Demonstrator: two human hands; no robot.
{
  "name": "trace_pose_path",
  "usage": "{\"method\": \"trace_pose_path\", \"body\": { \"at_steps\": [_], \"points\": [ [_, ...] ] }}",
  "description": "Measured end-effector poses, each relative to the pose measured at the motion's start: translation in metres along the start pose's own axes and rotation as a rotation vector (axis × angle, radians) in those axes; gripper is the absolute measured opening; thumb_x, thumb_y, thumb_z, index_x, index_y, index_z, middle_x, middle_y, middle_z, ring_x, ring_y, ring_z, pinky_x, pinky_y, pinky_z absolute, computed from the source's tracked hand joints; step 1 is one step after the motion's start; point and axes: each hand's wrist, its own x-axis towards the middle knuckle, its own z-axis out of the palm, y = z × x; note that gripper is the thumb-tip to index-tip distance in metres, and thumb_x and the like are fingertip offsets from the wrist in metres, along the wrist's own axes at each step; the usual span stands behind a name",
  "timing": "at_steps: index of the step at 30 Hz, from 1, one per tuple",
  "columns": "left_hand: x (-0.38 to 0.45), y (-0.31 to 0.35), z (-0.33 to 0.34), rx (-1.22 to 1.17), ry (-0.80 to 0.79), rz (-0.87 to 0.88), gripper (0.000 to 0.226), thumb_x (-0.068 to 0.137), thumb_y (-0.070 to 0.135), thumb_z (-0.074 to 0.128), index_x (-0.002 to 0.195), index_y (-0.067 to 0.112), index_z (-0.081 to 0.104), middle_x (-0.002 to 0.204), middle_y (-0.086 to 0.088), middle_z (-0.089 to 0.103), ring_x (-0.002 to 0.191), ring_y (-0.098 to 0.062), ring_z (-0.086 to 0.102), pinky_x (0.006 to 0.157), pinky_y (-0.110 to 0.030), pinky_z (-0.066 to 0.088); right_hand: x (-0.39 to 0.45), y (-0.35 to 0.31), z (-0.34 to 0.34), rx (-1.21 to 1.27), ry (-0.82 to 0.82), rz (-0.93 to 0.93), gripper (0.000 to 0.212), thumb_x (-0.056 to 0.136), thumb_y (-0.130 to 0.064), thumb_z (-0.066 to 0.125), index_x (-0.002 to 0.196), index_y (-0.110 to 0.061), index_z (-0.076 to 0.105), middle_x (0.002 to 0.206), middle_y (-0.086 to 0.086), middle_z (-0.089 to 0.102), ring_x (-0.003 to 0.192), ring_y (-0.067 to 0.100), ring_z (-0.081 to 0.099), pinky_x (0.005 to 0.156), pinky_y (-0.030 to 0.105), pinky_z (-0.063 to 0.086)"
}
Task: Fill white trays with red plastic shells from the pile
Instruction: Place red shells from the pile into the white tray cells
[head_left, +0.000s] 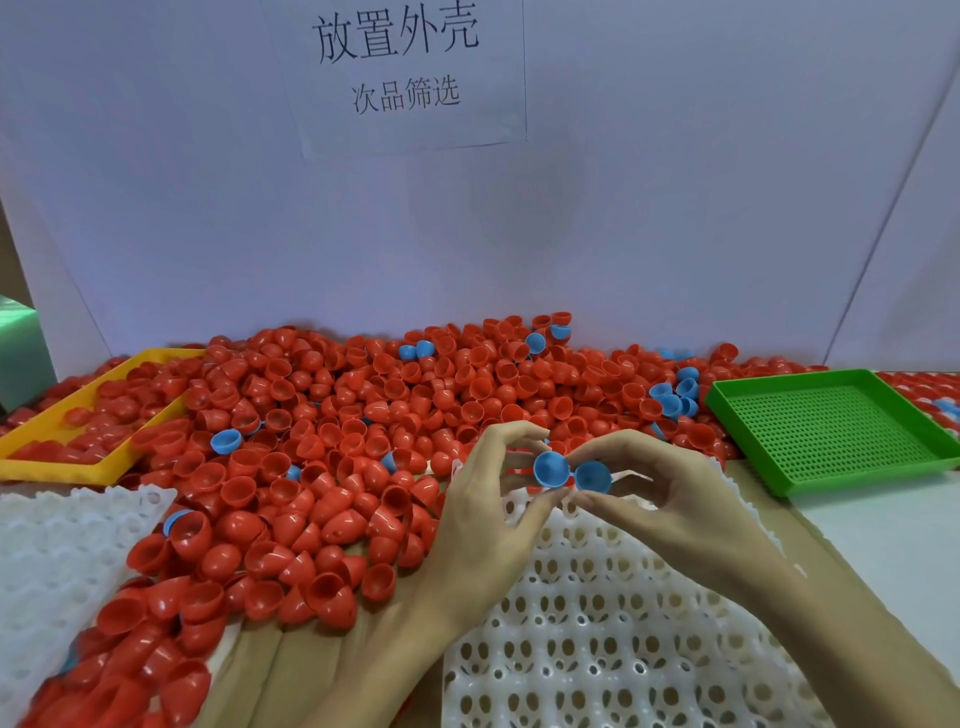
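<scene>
A wide pile of red plastic shells (363, 415) covers the table, with a few blue shells mixed in. A white tray (613, 623) with round pockets lies under my hands, and its visible pockets hold no shells. My left hand (483, 519) pinches a blue shell (551, 469) between thumb and fingers. My right hand (670, 499) pinches a second blue shell (593, 476) right beside the first. Both hands hover over the far end of the tray, at the pile's edge.
Another white tray (57, 561) lies at the near left, partly under shells. A yellow tray (67, 467) at the far left holds red shells. A green perforated tray (831, 431) sits at the right. A white backboard with a paper sign (400, 67) stands behind.
</scene>
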Motion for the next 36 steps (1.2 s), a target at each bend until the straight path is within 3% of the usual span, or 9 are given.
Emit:
{"method": "trace_pose_path", "body": {
  "at_steps": [6, 9, 11, 14, 17, 19, 24, 29, 36],
  "points": [
    [-0.0003, 0.0030, -0.0005, 0.015, -0.013, -0.037, 0.035, 0.098, 0.018, 0.075, 0.125, 0.031, 0.057, 0.116, 0.012, 0.068, 0.110, -0.013, 0.070, 0.090, -0.020, 0.057, 0.0008, -0.0009, 0.0012, 0.039, -0.015, -0.009, 0.039, 0.088, -0.025, 0.083, 0.124, -0.034, 0.070, 0.122, -0.004, 0.073, 0.112, 0.020, 0.072, 0.087, 0.030, 0.062],
    [0.0003, 0.0040, -0.0029, 0.038, -0.015, -0.051, 0.017, 0.109, 0.020, 0.056, 0.124, 0.025, 0.063, 0.096, 0.013, 0.072, 0.078, 0.000, 0.069, 0.070, -0.010, 0.050, 0.0006, -0.0027, 0.0023, 0.084, -0.016, -0.010, 0.043, 0.089, -0.025, 0.081, 0.128, -0.037, 0.067, 0.122, -0.004, 0.073, 0.107, 0.021, 0.074, 0.088, 0.029, 0.061],
    [0.0006, 0.0046, -0.0042, 0.064, -0.021, -0.077, 0.021, 0.112, 0.022, 0.047, 0.120, 0.023, 0.067, 0.084, 0.010, 0.070, 0.064, -0.003, 0.062, 0.061, -0.013, 0.045, 0.0001, -0.0035, 0.0031, 0.092, 0.005, -0.006, 0.041, 0.091, -0.024, 0.079, 0.127, -0.038, 0.068, 0.119, -0.004, 0.073, 0.100, 0.022, 0.075, 0.086, 0.030, 0.062],
    [0.0006, 0.0041, -0.0037, 0.002, -0.062, -0.163, 0.029, 0.113, 0.030, 0.040, 0.114, 0.026, 0.068, 0.080, 0.000, 0.069, 0.066, -0.016, 0.063, 0.063, -0.029, 0.053, 0.0001, -0.0051, 0.0041, 0.118, 0.004, 0.002, 0.044, 0.091, -0.021, 0.078, 0.130, -0.036, 0.067, 0.116, -0.003, 0.073, 0.094, 0.026, 0.076, 0.084, 0.031, 0.063],
    [0.0005, 0.0031, -0.0033, -0.039, -0.083, -0.217, 0.033, 0.112, 0.039, 0.038, 0.111, 0.028, 0.069, 0.079, -0.004, 0.069, 0.066, -0.019, 0.065, 0.064, -0.028, 0.054, 0.0002, -0.0079, 0.0035, 0.129, 0.003, 0.013, 0.046, 0.091, -0.018, 0.078, 0.133, -0.034, 0.066, 0.112, -0.002, 0.072, 0.092, 0.027, 0.076, 0.083, 0.032, 0.063],
    [0.0001, 0.0029, -0.0031, -0.066, -0.091, -0.230, 0.034, 0.112, 0.041, 0.038, 0.109, 0.029, 0.070, 0.082, -0.003, 0.070, 0.066, -0.017, 0.066, 0.066, -0.028, 0.055, 0.0000, -0.0090, 0.0021, 0.075, 0.007, 0.001, 0.037, 0.093, -0.018, 0.075, 0.126, -0.033, 0.071, 0.108, -0.004, 0.075, 0.090, 0.024, 0.077, 0.081, 0.027, 0.062],
    [0.0008, 0.0069, -0.0029, -0.194, -0.107, -0.258, 0.032, 0.110, 0.048, 0.042, 0.120, 0.028, 0.065, 0.091, -0.003, 0.075, 0.075, -0.026, 0.073, 0.073, -0.042, 0.061, 0.0003, -0.0088, 0.0012, 0.038, 0.061, 0.023, 0.025, 0.093, -0.029, 0.072, 0.118, -0.030, 0.073, 0.097, -0.002, 0.077, 0.079, 0.022, 0.077, 0.071, 0.025, 0.060],
    [0.0016, 0.0096, -0.0035, -0.213, -0.136, -0.171, 0.027, 0.103, 0.027, 0.065, 0.128, 0.027, 0.056, 0.103, -0.001, 0.074, 0.088, -0.026, 0.075, 0.081, -0.034, 0.060, 0.0002, -0.0062, 0.0021, 0.004, 0.070, 0.064, 0.015, 0.094, -0.045, 0.068, 0.105, -0.036, 0.072, 0.080, 0.003, 0.074, 0.061, 0.024, 0.073, 0.054, 0.027, 0.055],
    [0.0024, 0.0100, -0.0044, -0.214, -0.105, -0.190, 0.023, 0.103, 0.036, 0.064, 0.125, 0.028, 0.062, 0.101, 0.000, 0.077, 0.090, -0.023, 0.076, 0.078, -0.027, 0.059, -0.0009, -0.0077, 0.0029, 0.019, 0.052, 0.072, 0.011, 0.094, -0.045, 0.067, 0.099, -0.037, 0.073, 0.073, 0.004, 0.073, 0.055, 0.023, 0.071, 0.049, 0.026, 0.052]
  ]
}}
